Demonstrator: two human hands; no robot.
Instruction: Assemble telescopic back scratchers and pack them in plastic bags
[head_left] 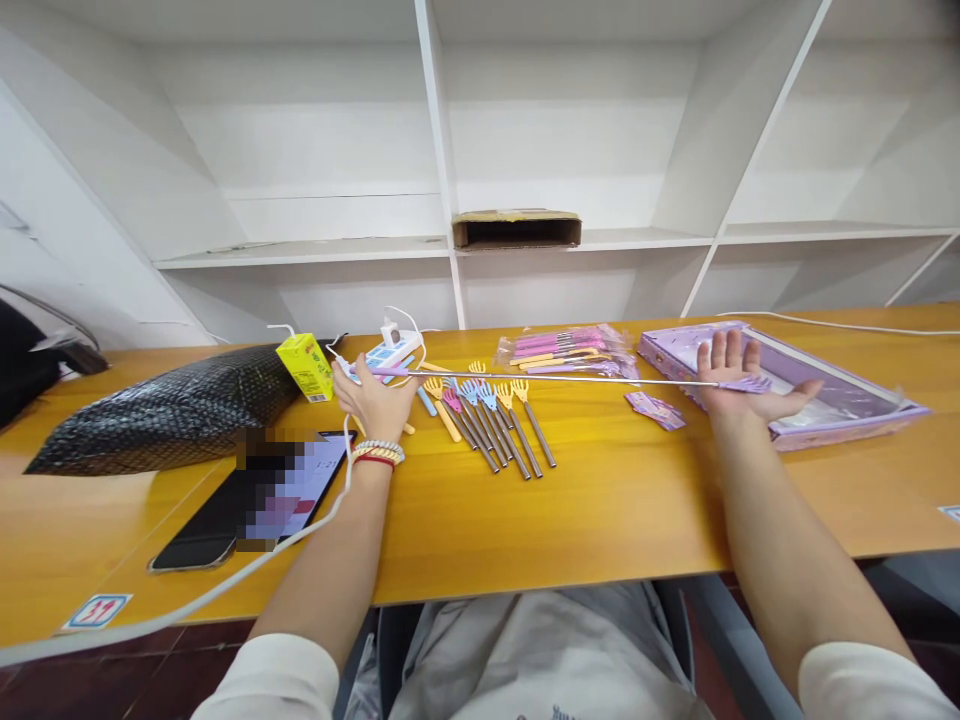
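A long thin metal rod with a purple handle and a purple claw-shaped head, an extended back scratcher point(570, 378), stretches between my two hands above the table. My left hand point(377, 400) is closed round its handle end. The claw head lies across the palm of my right hand point(739, 385), whose fingers are stretched out, palm up. Between my hands, several short scratchers point(506, 420) with yellow, blue and pink claws and metal shafts lie fanned out on the wooden table point(570, 530). Behind them are packaged scratchers point(566, 348) in clear plastic.
An open purple box point(840, 437) lies at the right, near small purple cards point(656, 410). At the left are a black wrapped package point(172, 405), a yellow drink carton point(305, 367), a phone point(262, 500), a power strip point(394, 352) and a white cable point(330, 515).
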